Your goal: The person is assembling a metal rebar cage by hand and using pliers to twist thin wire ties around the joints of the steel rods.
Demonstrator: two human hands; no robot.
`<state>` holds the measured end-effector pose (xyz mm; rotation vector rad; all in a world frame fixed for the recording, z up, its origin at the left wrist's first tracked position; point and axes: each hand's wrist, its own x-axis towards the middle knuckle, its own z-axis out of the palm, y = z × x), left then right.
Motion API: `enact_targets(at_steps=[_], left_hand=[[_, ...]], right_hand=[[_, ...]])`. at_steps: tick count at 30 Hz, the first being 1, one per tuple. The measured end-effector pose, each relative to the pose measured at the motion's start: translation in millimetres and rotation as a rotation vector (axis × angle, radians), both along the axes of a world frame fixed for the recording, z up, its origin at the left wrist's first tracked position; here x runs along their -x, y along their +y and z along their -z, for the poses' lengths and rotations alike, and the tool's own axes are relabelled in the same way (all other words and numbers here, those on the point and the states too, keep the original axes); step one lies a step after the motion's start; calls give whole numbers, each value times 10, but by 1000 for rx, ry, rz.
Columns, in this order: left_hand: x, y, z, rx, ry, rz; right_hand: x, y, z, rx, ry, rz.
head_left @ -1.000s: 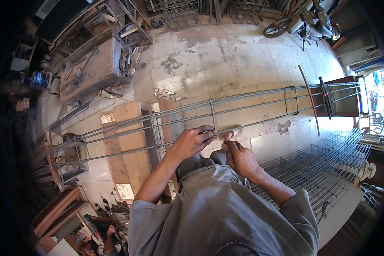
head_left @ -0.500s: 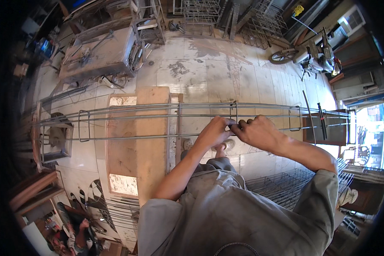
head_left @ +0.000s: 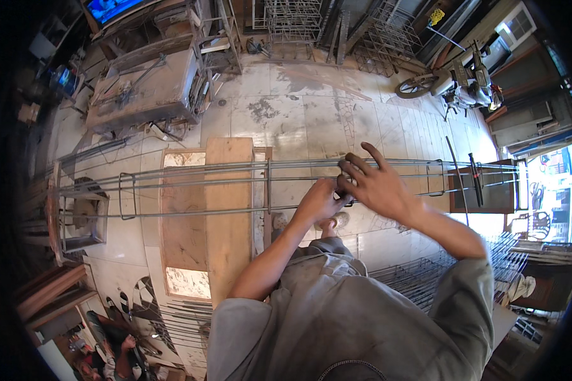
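Observation:
A long rebar cage of thin steel bars [head_left: 229,166] with rectangular wire stirrups [head_left: 128,195] runs across in front of me at waist height. My left hand [head_left: 319,202] is closed in a pinch at the near bar; whatever lies between its fingertips is hidden. Close against it on the right, my right hand [head_left: 381,187] is over the bars with its fingers spread apart, the index raised. Both hands largely cover the stirrup at that spot. Another stirrup [head_left: 269,185] crosses the bars left of my hands.
The cage's left end rests on a metal frame [head_left: 56,213]. Under it lies a pale wooden board [head_left: 229,228]. Dark rods [head_left: 475,171] lie across its right part. Stacked wire cages [head_left: 419,282] are by my right side. A motorbike [head_left: 461,82] and a workbench [head_left: 143,89] stand farther off.
My right hand has uncurled from beside the left, its fingers now spread and raised over the bars. My left hand stays pinched at nearly the same place. The view has tilted slightly.

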<state>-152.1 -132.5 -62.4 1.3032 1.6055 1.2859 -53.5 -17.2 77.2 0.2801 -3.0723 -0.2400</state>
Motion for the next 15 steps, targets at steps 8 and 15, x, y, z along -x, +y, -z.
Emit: enact_targets(at_steps=[8, 15], left_hand=[[-51, 28, -209, 141, -54, 43], [-40, 31, -305, 360, -139, 27]], right_hand=[[-825, -159, 647, 590, -60, 604], [-875, -17, 749, 659, -1, 417]])
